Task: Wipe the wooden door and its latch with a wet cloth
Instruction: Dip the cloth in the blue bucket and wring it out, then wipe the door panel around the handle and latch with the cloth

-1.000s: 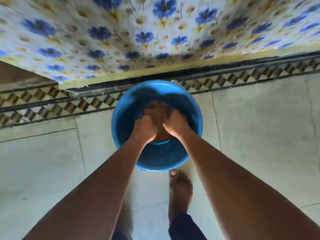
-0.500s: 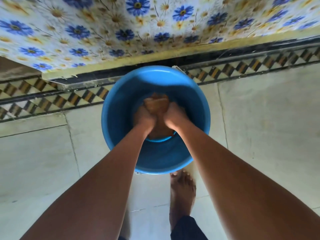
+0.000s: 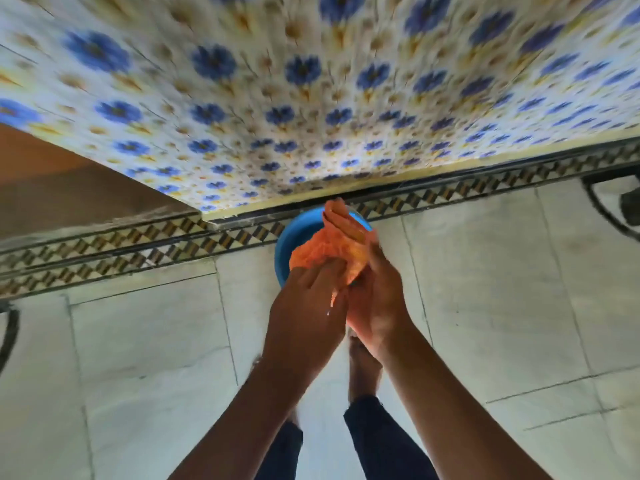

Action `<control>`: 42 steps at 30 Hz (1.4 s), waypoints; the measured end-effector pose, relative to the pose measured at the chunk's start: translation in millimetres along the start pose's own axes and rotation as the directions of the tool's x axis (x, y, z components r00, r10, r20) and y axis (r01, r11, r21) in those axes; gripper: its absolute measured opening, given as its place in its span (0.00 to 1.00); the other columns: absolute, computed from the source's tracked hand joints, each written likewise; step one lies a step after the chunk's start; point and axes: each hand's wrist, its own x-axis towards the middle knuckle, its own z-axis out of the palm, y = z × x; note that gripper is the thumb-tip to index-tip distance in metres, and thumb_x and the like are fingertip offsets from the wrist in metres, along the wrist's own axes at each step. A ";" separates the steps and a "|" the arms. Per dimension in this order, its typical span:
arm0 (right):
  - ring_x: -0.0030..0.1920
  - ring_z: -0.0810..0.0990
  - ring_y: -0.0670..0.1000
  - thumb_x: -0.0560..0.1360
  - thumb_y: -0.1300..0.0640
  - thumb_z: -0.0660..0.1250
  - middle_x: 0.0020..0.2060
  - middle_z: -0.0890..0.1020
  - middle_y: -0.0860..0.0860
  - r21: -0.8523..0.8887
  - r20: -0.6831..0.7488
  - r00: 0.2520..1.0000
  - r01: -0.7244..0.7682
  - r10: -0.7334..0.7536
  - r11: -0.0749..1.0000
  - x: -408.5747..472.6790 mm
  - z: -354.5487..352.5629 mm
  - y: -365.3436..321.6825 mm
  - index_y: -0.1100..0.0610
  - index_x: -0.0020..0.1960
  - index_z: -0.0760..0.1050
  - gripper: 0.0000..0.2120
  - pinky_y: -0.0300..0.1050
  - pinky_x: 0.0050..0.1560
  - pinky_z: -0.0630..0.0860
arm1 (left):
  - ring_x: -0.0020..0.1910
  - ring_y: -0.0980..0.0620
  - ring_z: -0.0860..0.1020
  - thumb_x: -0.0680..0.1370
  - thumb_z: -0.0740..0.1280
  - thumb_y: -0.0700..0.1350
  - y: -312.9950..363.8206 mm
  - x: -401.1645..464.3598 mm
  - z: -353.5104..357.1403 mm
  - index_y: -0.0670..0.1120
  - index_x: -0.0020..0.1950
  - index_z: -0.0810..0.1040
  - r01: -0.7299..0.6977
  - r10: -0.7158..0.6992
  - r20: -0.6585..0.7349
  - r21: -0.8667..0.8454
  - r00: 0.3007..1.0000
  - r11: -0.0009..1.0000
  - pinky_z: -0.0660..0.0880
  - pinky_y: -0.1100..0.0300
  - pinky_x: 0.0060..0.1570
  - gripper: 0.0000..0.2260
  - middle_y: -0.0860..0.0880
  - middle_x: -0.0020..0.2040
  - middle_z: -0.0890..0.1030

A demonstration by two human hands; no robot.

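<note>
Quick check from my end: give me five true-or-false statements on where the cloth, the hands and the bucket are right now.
1. Both hands hold the orange wet cloth. True: left hand and right hand grip it.
2. The cloth lies inside the round blue plastic bucket. False: it is held up above the bucket.
3. The bucket stands on the pale tiled floor. True.
4. The cloth is blue. False: it is orange.
5. The person wears shoes. False: a bare foot shows on the floor.

A blue bucket (image 3: 287, 244) stands mid-frame on pale floor tiles (image 3: 145, 341), beside a checkered border strip (image 3: 104, 251); blue-flowered sheeting (image 3: 311, 91) fills the top.
</note>
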 end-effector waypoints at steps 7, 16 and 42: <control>0.65 0.81 0.66 0.74 0.61 0.69 0.65 0.80 0.66 -0.121 -0.045 0.998 -0.050 0.044 0.991 -171.9 114.3 -64.2 0.64 0.73 0.72 0.27 0.61 0.65 0.79 | 0.54 0.60 0.83 0.81 0.67 0.42 104.8 -92.1 -193.2 0.50 0.61 0.82 0.148 -0.209 -0.166 -0.319 0.964 0.936 0.82 0.55 0.55 0.10 0.59 0.54 0.84; 0.49 0.89 0.51 0.77 0.67 0.70 0.48 0.89 0.51 -0.363 0.180 0.977 -0.045 0.117 0.931 -355.9 285.2 -98.4 0.55 0.57 0.81 0.12 0.44 0.46 0.85 | 0.44 0.57 0.87 0.83 0.71 0.40 162.7 -182.8 -407.2 0.44 0.67 0.80 0.410 -0.612 0.101 -0.825 0.784 0.389 0.83 0.53 0.47 0.12 0.52 0.47 0.89; 0.54 0.88 0.57 0.76 0.67 0.71 0.53 0.88 0.57 -0.240 0.226 0.943 0.296 -0.243 0.925 -340.5 578.9 -77.7 0.60 0.61 0.82 0.14 0.54 0.48 0.86 | 0.62 0.59 0.82 0.83 0.70 0.48 41.0 -114.1 -665.9 0.48 0.69 0.82 -0.013 -0.224 -0.359 -0.553 0.906 0.833 0.80 0.68 0.55 0.14 0.58 0.62 0.85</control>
